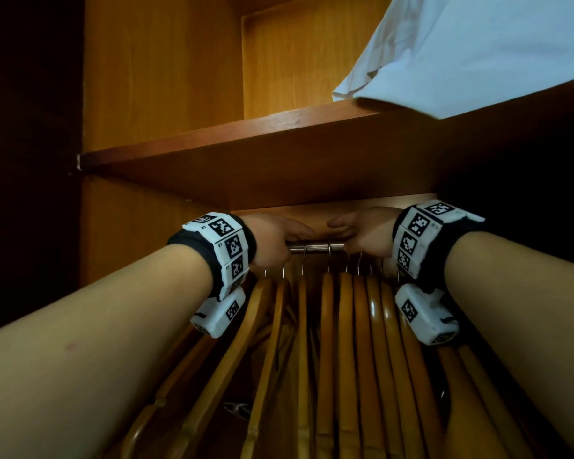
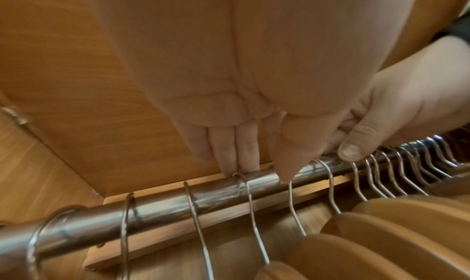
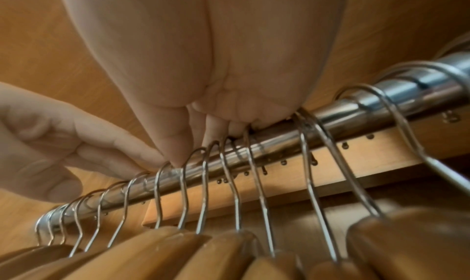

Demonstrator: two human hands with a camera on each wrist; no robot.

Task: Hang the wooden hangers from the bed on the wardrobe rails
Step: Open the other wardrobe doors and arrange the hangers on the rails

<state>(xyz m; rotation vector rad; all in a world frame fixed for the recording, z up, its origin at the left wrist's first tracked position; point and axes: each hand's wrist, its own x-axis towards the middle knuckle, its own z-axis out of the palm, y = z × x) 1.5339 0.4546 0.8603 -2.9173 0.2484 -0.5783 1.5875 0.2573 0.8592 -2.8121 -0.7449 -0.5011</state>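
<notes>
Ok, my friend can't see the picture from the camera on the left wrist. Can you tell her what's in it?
The left hand reaches its fingers down onto a shiny metal rail inside a wooden wardrobe. The right hand touches the rail beside it. A row of wooden hangers hangs from the rail by thin metal hooks.

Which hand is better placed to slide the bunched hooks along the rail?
Probably the right hand: its fingertips sit among the crowded hooks on the rail. The left hand touches the sparser stretch.
</notes>
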